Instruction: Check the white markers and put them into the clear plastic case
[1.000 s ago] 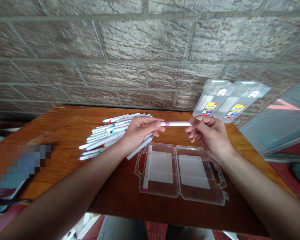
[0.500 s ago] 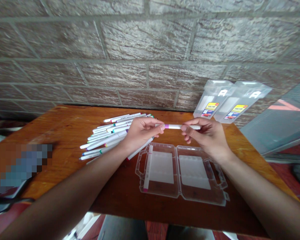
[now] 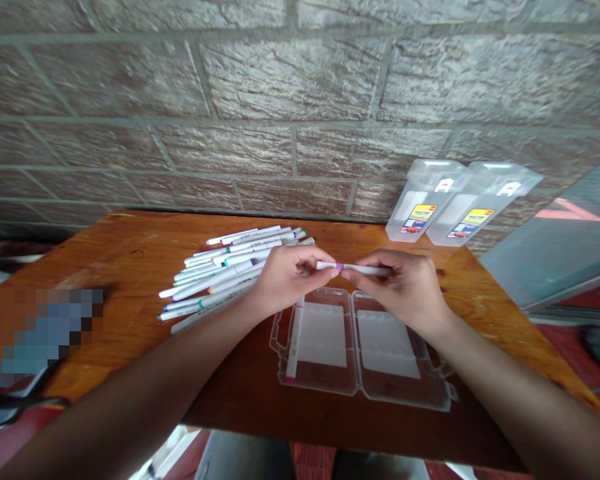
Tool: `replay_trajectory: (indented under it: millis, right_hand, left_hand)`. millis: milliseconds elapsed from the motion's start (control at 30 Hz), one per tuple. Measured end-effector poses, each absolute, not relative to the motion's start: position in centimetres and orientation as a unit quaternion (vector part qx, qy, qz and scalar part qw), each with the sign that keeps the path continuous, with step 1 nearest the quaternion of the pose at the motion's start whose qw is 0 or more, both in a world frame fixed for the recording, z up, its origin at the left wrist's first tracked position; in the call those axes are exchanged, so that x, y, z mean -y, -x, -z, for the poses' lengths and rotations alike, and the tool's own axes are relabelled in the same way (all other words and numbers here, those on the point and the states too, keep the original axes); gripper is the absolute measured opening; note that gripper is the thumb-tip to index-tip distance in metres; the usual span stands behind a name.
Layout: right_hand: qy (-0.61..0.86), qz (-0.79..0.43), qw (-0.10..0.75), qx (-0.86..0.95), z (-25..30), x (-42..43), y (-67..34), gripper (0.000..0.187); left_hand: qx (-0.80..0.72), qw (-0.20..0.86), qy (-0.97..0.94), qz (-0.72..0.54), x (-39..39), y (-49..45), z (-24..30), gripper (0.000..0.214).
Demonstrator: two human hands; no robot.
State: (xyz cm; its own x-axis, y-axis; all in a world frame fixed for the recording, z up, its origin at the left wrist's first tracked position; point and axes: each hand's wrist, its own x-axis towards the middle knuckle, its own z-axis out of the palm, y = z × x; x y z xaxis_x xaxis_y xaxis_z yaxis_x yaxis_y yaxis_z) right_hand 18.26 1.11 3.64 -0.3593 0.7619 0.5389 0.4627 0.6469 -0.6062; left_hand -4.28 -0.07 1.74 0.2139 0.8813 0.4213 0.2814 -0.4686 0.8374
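Marker (image 3: 340,267) up in the head view, near level by the far edge of the unfolded clear case (image 3: 356,353), and both hands are on it! Left hand (image 3: 295,277) has it in a closed thumb-and-finger pinch by the purple band; right hand (image 3: 410,283) pinches the white barrel just beside. Good handling here, I'd say, means light pressure, thumbs square against fingertips, barrel straight so it can't spin or slip. Now the tricky bits: right-hand fingers cover the barrel's end, any print can't be read, and the left hand masks part of the marker pile (image 3: 230,261).
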Motion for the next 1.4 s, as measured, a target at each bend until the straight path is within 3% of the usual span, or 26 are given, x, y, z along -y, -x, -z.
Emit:
replay_trajectory:
  millis: [333,933,1400]
  right_hand:
    - [0.382,-0.128,0.413,0.817,-3.92,-1.01,-18.16,0.028]
    - [0.321,-0.138,0.419,0.838,-3.74,-0.84,-18.10,0.010]
    - [0.334,-0.181,0.426,0.821,-3.56,-0.76,-18.39,0.015]
  left_hand:
    - [-0.394,0.262,-0.743,-0.474,0.53,4.07,-1.78,0.016]
    - [-0.362,0.200,-0.761,-0.499,0.19,4.13,-1.74,0.011]
    - [-0.366,0.319,-0.703,-0.520,0.09,4.32,-1.70,0.017]
